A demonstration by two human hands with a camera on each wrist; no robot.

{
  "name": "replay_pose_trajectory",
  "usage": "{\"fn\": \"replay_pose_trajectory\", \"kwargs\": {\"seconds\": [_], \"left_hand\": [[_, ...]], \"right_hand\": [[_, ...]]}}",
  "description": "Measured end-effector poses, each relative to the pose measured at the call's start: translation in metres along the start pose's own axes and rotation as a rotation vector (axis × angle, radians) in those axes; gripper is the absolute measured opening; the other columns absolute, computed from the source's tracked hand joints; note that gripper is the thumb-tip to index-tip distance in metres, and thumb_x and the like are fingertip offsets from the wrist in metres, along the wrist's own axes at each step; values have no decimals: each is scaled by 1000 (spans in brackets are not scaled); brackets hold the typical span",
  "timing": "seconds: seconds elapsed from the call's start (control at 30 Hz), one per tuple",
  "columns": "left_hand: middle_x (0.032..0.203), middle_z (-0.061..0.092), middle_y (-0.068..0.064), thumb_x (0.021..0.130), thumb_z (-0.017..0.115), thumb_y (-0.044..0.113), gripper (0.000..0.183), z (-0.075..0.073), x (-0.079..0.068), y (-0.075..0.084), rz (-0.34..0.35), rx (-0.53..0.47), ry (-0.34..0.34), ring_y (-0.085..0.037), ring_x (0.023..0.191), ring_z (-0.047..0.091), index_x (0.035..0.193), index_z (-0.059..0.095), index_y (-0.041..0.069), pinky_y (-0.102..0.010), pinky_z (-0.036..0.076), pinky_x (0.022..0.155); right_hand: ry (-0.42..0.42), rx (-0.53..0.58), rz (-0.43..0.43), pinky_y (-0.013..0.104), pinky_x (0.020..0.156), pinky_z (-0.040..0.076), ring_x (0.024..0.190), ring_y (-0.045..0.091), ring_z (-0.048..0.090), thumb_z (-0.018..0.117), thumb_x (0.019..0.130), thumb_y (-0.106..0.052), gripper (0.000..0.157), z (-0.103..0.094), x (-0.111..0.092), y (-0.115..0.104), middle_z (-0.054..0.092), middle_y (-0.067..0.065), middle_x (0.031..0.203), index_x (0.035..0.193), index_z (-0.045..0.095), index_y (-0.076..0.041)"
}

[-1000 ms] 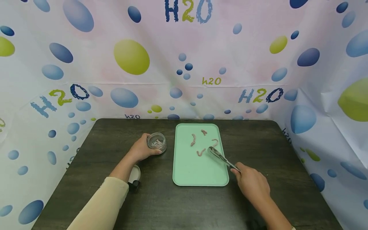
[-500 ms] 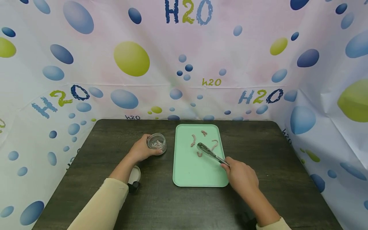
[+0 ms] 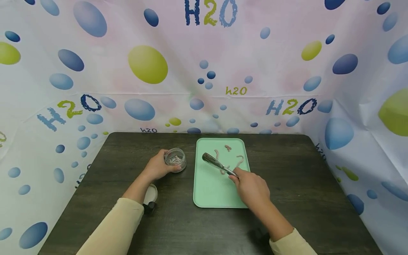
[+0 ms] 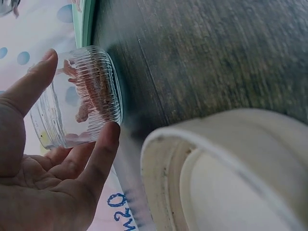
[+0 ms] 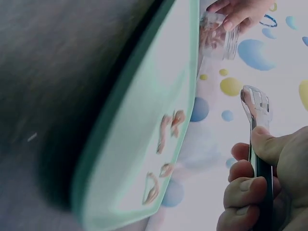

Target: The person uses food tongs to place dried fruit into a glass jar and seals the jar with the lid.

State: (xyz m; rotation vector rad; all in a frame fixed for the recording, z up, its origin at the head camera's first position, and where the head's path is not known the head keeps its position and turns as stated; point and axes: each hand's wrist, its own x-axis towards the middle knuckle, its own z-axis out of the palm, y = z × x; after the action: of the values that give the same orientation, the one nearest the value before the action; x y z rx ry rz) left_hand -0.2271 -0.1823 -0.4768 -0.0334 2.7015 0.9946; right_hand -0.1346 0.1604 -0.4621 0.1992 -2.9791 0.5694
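Both forearms (image 3: 273,220) angle inward; the left hand (image 3: 157,165) grips with spread thumb (image 4: 32,84) and fingers (image 4: 100,159), the right hand (image 3: 252,187) with fingers curled.

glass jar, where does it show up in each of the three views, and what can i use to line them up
Head: the glass jar is slightly left of centre, left of the green tray.
Left wrist: the glass jar is in the upper left, appearing sideways.
Right wrist: the glass jar is near the top edge, right of centre.
Shared landmark: the green tray, seen only in part at the top of the left wrist view.
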Motion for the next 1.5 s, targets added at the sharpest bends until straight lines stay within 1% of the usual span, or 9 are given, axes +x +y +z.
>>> {"fn": "replay_pose_trajectory", "kwargs": {"seconds": [0.3, 0.37, 0.43, 0.53, 0.6, 0.67, 0.8, 1.2, 1.5], "left_hand": [[153, 57, -32, 92, 87, 48, 98, 0, 0, 2, -1, 14, 1, -52, 140, 57, 161, 38, 0, -65, 50, 109], [154, 56, -32, 92, 87, 49, 97, 0, 0, 1, -2, 15, 3, -52, 140, 57, 161, 38, 0, -65, 49, 110], [154, 56, -33, 92, 87, 49, 98, 0, 1, 0, 1, 18, 6, -53, 140, 56, 161, 38, 0, -65, 49, 110], [155, 55, -33, 92, 87, 50, 99, 1, 1, 0, 1, 16, 7, -53, 142, 55, 161, 37, -1, -66, 49, 111], [155, 55, -34, 92, 87, 50, 99, 1, 1, 1, 0, 15, 6, -54, 141, 56, 161, 37, -1, -65, 49, 110], [154, 55, -33, 93, 87, 49, 98, 2, 1, 2, -4, 13, 8, -53, 141, 56, 161, 37, 0, -65, 49, 110], [154, 56, -34, 93, 87, 48, 97, 1, -1, 4, -13, 18, 6, -53, 140, 56, 160, 37, -1, -65, 50, 109], [158, 51, -36, 94, 86, 46, 96, 1, -1, 7, -19, 18, -8, -56, 144, 52, 161, 36, -1, -68, 49, 110], [157, 52, -35, 94, 86, 46, 96, 0, -2, 7, -17, 21, -10, -55, 142, 54, 161, 36, -1, -67, 49, 109]], "right_hand": [[-18, -4, -43, 33, 47, 30, 48, 18, 42, 71, 105, -39, 22, 7, 18, -28, 48, -4, 60, 92, 62, -23], [-18, -3, -57, 33, 46, 30, 48, 18, 42, 71, 105, -38, 21, 10, 22, -33, 52, -2, 60, 93, 64, -22], [-12, -7, -66, 32, 46, 31, 48, 17, 44, 70, 105, -39, 16, 12, 26, -39, 62, -1, 65, 103, 72, -22], [-16, -23, -71, 33, 45, 32, 48, 17, 46, 69, 105, -40, 19, 15, 33, -48, 68, 0, 69, 109, 74, -22], [-35, -30, -61, 33, 45, 32, 48, 17, 47, 68, 106, -42, 21, 15, 38, -53, 67, -1, 69, 112, 74, -24], [-62, -33, -51, 34, 44, 32, 49, 19, 48, 67, 106, -43, 20, 16, 43, -58, 61, -2, 65, 107, 71, -24], [-97, -25, -32, 34, 44, 34, 52, 20, 50, 66, 107, -43, 19, 19, 51, -66, 60, -3, 66, 111, 72, -26], [-109, -5, -37, 33, 46, 36, 51, 19, 51, 65, 107, -45, 26, 27, 56, -68, 60, -2, 68, 107, 68, -20], [-94, 43, 5, 33, 47, 39, 53, 16, 53, 67, 106, -47, 33, 21, 52, -60, 75, -1, 86, 126, 72, -21]]}}
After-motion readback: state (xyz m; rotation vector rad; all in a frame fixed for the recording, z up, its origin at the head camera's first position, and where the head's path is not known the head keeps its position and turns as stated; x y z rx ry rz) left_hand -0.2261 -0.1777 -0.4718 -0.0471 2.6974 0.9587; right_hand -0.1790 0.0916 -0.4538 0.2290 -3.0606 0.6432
